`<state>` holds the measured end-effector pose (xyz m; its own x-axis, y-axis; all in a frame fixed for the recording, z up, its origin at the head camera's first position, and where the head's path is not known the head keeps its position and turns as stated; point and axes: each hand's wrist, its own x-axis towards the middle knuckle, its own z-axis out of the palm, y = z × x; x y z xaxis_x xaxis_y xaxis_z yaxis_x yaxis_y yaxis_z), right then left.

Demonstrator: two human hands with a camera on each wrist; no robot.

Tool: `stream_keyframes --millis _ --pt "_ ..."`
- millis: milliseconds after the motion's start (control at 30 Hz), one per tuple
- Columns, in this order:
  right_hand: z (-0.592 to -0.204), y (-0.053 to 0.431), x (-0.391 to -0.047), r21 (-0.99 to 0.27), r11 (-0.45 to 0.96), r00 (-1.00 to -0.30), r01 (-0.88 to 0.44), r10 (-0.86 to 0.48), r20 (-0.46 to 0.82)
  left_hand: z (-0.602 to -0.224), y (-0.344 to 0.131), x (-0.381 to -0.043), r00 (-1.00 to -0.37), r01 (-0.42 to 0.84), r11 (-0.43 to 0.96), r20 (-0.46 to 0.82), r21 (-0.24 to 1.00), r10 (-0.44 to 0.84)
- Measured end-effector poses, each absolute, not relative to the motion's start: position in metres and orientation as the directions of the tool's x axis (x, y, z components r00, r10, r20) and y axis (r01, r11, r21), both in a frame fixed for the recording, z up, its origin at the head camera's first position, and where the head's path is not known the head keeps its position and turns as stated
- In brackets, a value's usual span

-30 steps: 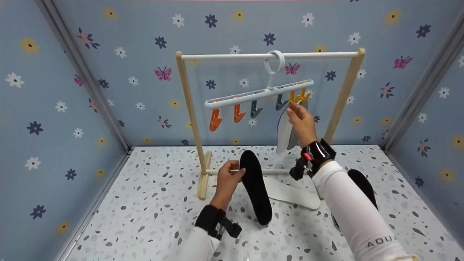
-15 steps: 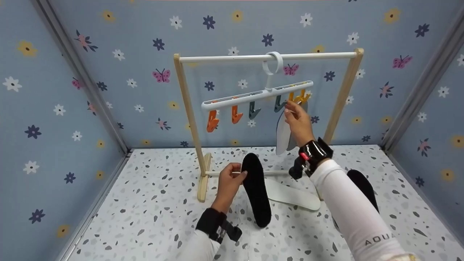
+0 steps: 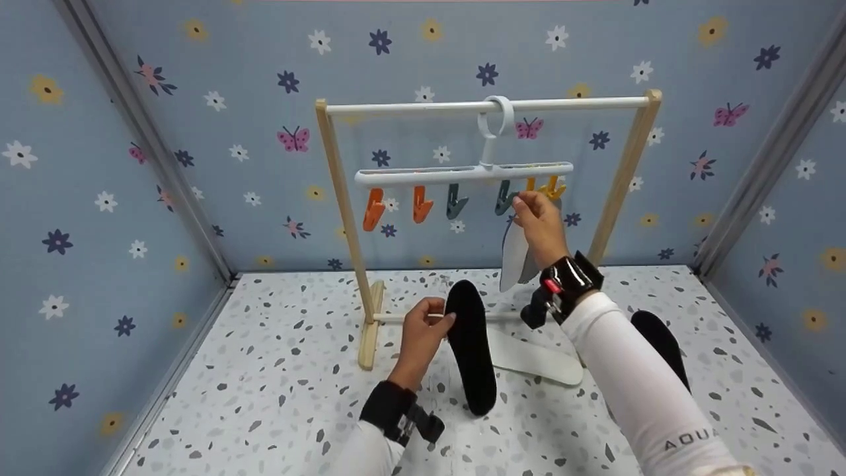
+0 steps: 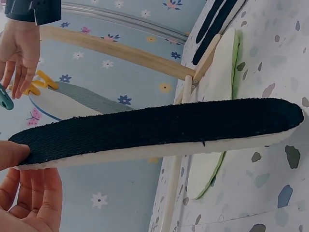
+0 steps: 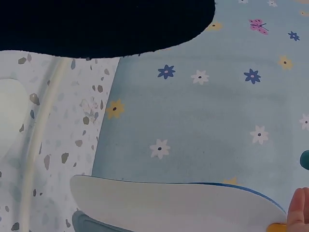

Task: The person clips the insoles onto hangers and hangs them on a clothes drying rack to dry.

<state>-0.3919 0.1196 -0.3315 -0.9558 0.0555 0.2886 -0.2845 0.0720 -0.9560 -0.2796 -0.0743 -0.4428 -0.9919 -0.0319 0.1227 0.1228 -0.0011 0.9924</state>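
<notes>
My left hand [image 3: 423,334] pinches a black shoe insole [image 3: 470,347] near its upper end, between thumb and fingers; its pale underside shows in the left wrist view. My right hand [image 3: 543,225] is raised at the clip hanger [image 3: 429,176], beside a dark green clip [image 3: 505,197] and the yellow clips [image 3: 554,188]. Its fingers look loosely extended in the left wrist view, with nothing seen between them. From the yellow clips hang a white insole [image 5: 164,200] with a blue edge and a grey insole [image 4: 91,99]. The right hand partly hides them in the head view.
The hanger hooks over the white rail [image 3: 410,108] of a wooden-legged rack. Orange clips [image 3: 421,205] and another green clip [image 3: 455,202] hang from it. On the speckled floor lie a white insole [image 3: 538,360] and a black insole [image 3: 661,344], partly behind the right sleeve.
The hanger has swung from tilted to nearly level, its left end coming down. My right hand has shifted slightly down and left. The left hand still holds the black insole, moved slightly right.
</notes>
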Motion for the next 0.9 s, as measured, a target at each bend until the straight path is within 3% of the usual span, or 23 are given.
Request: stream_keyframes --millis 267,533,900 --pt "-0.331 0.115 -0.393 -0.961 -0.028 -0.96 -0.275 0.072 0.272 -0.433 -0.072 -0.273 -0.987 0.157 0.005 0.157 0.988 -0.027" --pt "-0.329 0.117 -0.391 -0.959 -0.039 -0.959 -0.281 0.057 0.279 -0.449 -0.067 -0.296 -0.984 0.178 0.007 0.178 0.984 -0.025" --pt "-0.326 0.119 -0.394 -0.955 -0.098 -0.959 -0.281 0.06 0.277 -0.428 -0.052 -0.309 -0.965 0.256 0.096 0.26 0.962 -0.038"
